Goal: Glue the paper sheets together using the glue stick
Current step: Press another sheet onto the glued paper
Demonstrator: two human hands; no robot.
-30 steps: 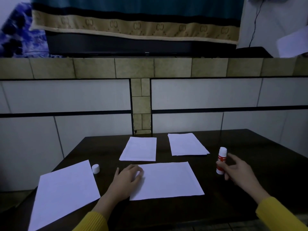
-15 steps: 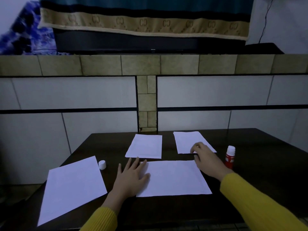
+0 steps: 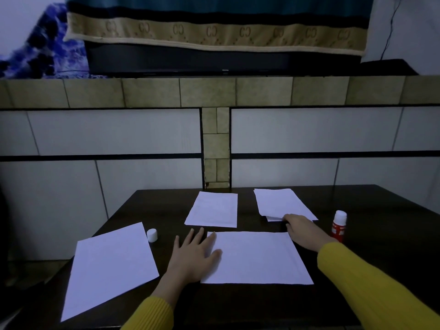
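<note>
A large white sheet (image 3: pixel 259 258) lies in front of me on the dark table (image 3: pixel 238 306). My left hand (image 3: pixel 192 256) rests flat on its left edge, fingers spread. My right hand (image 3: pixel 302 231) pinches the near edge of a small stack of white sheets (image 3: pixel 278 202) at the back right, lifting the corner slightly. The red and white glue stick (image 3: pixel 338 226) stands upright and uncapped to the right of that hand. Its white cap (image 3: pixel 152 235) sits to the left. Another small sheet (image 3: pixel 213 209) lies at the back centre.
A larger white sheet (image 3: pixel 107 267) lies askew at the table's front left corner. A tiled wall (image 3: pixel 142 134) rises just behind the table, with a ledge (image 3: pixel 214 91) carrying a dark appliance under a patterned cloth (image 3: pixel 214 32).
My right hand set the glue stick down upright on the right, moved left to the back-right stack and now lifts its near edge. My left hand flattened on the large sheet.
</note>
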